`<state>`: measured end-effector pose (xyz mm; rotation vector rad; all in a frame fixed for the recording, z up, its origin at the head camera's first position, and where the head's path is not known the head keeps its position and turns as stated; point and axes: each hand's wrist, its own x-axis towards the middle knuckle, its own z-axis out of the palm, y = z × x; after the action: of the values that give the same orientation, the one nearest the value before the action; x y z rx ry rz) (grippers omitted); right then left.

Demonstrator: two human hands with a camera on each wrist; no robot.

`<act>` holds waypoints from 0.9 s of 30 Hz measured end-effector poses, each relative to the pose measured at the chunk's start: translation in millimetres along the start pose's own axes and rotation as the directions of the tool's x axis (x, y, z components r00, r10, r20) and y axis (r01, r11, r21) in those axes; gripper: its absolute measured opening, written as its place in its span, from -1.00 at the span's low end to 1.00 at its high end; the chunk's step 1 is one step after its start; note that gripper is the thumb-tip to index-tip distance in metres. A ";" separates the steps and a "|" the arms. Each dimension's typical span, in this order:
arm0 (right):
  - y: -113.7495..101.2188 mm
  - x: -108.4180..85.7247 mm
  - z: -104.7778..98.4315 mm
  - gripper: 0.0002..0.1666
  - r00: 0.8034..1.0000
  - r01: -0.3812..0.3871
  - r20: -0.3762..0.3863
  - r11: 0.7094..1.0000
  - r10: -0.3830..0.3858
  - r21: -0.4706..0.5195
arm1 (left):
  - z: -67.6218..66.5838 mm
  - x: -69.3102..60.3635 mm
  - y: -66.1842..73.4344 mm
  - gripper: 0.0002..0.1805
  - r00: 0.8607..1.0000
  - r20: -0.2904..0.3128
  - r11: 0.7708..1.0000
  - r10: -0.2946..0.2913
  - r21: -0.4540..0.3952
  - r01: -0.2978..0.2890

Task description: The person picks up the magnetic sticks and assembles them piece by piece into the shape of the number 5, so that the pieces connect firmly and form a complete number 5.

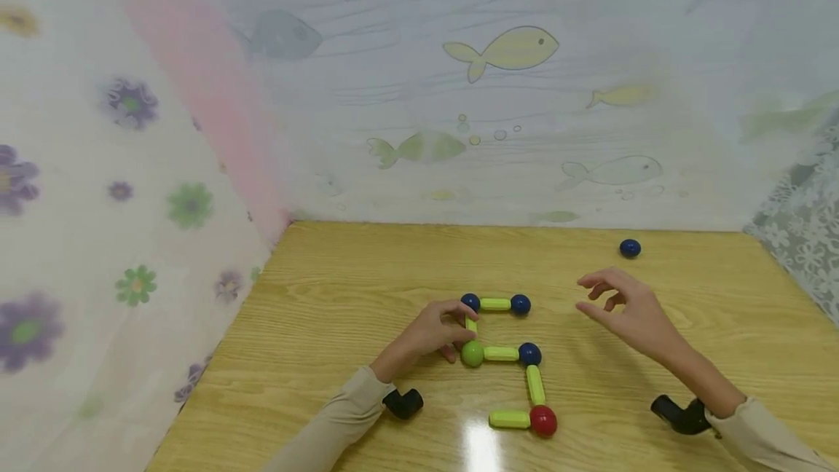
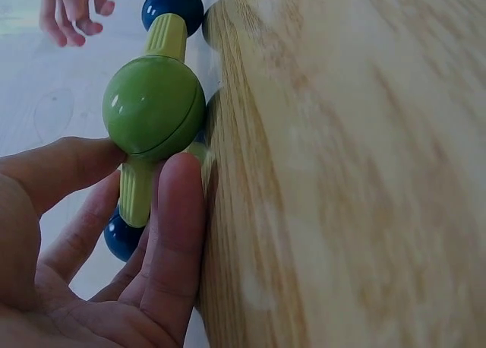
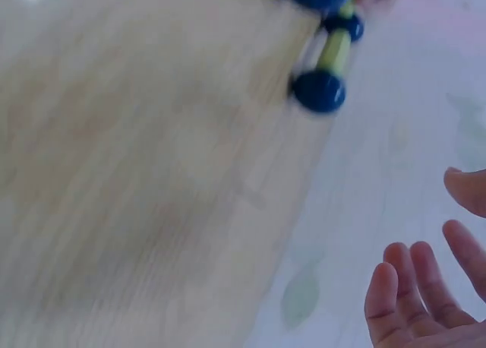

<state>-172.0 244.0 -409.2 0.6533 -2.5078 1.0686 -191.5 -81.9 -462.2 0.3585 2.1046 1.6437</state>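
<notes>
A zigzag chain of yellow-green rods and balls lies on the wooden table in the head view. My left hand [image 1: 427, 331] holds its left side, with thumb and fingers about the short upright rod [image 2: 137, 192] between a green ball [image 1: 473, 354] and a dark blue ball [image 1: 470, 302]. From the green ball a rod [image 1: 501, 354] runs right to another blue ball [image 1: 530, 354]. Below, a rod [image 1: 535, 384] leads to a red ball [image 1: 543, 421]. My right hand [image 1: 632, 315] hovers right of the chain, fingers loosely bent, nothing between them.
A loose dark blue ball [image 1: 630, 248] sits near the table's back edge, beyond my right hand. Behind the wooden table [image 1: 367, 261] hangs a fish-patterned cloth [image 1: 406, 93]. A flowered cloth [image 1: 79, 239] stands at left. Black wrist pieces [image 1: 682, 415] are at both cuffs.
</notes>
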 end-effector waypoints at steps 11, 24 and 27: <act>85.4 27.7 -30.2 -0.46 0.961 -0.267 -0.075 0.964 0.265 -0.014 | 1.0 -1.5 0.0 -0.71 1.000 -0.018 1.000 0.009 -0.004 -0.009; 134.2 47.4 -34.0 -0.32 0.899 -0.438 0.012 0.899 0.438 -0.026 | 0.8 -0.3 -1.0 -0.72 1.000 -0.001 1.000 0.006 0.003 -0.006; 137.8 50.7 -29.9 -0.36 0.893 -0.450 0.018 0.893 0.450 -0.028 | -0.5 -1.3 -1.7 -0.72 1.000 -0.002 1.000 0.003 0.006 -0.003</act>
<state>-284.0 336.4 -446.3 0.0662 -2.7611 1.1793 -190.4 -83.3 -463.5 0.3620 2.1118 1.6406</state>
